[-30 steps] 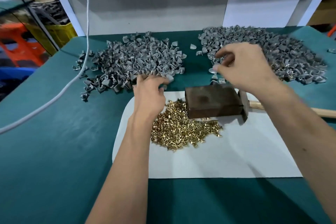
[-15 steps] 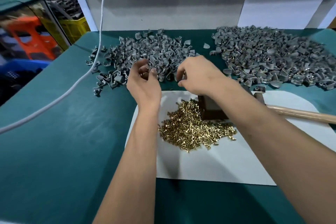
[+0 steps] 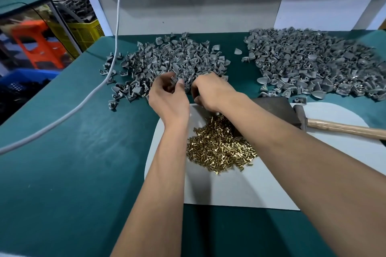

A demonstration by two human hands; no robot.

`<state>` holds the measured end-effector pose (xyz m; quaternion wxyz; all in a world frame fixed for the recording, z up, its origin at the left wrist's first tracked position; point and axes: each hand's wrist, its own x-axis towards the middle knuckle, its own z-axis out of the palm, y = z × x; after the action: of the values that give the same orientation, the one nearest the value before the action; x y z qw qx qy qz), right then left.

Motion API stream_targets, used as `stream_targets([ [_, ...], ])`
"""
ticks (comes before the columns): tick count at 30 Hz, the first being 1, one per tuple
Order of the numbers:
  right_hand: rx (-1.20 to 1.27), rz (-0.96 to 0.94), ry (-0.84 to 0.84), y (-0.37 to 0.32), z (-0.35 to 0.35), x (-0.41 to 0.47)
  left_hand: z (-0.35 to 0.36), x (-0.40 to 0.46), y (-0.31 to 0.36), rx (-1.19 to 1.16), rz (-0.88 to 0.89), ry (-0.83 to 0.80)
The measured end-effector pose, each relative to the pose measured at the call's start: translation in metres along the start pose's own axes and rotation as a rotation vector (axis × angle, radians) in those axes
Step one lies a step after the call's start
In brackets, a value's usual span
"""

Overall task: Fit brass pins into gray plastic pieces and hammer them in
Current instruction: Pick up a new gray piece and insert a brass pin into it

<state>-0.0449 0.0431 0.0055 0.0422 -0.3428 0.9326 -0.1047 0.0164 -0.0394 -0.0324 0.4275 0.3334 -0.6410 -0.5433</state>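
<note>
Two bare hands meet at the near edge of a heap of small gray plastic pieces [image 3: 173,62] at upper centre of the frame, on a green-covered workbench [image 3: 62,162].

The left hand [image 3: 168,98] has its fingers curled around one gray piece [image 3: 174,81], thumb pressed to it; the right hand [image 3: 211,92] is curled just beside it, fingertips turned under, and whether it grips anything cannot be told. A loose pile of short brass pins [image 3: 219,148] lies at centre on a white sheet [image 3: 240,190], partly under the right forearm. A second, larger heap of gray pieces [image 3: 317,62] fills the upper right. A dark metal block [image 3: 275,110] and a wooden-handled hammer [image 3: 342,128] rest at right, and a white cable [image 3: 83,102] crosses the left.
</note>
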Motion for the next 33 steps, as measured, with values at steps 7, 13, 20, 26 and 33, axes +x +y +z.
stream_targets([
  [7, 0.139, 0.047, 0.229, 0.024, -0.008, -0.024, 0.007, -0.017, 0.011, -0.194, -0.013, -0.164],
  [13, 0.511, 0.054, 0.593, 0.084, -0.02, -0.102, 0.026, -0.059, 0.02, -0.156, 0.211, -0.503],
  [20, 0.6, 0.015, 0.716, 0.114, -0.013, -0.145, 0.033, -0.082, 0.02, -0.147, 0.283, -0.793],
  [26, 0.53, -0.076, 0.741, 0.111, -0.008, -0.147, 0.031, -0.086, 0.02, -0.144, 0.283, -0.86],
  [33, 0.502, -0.105, 0.752, 0.112, -0.005, -0.146, 0.029, -0.085, 0.021, -0.18, 0.29, -0.9],
])
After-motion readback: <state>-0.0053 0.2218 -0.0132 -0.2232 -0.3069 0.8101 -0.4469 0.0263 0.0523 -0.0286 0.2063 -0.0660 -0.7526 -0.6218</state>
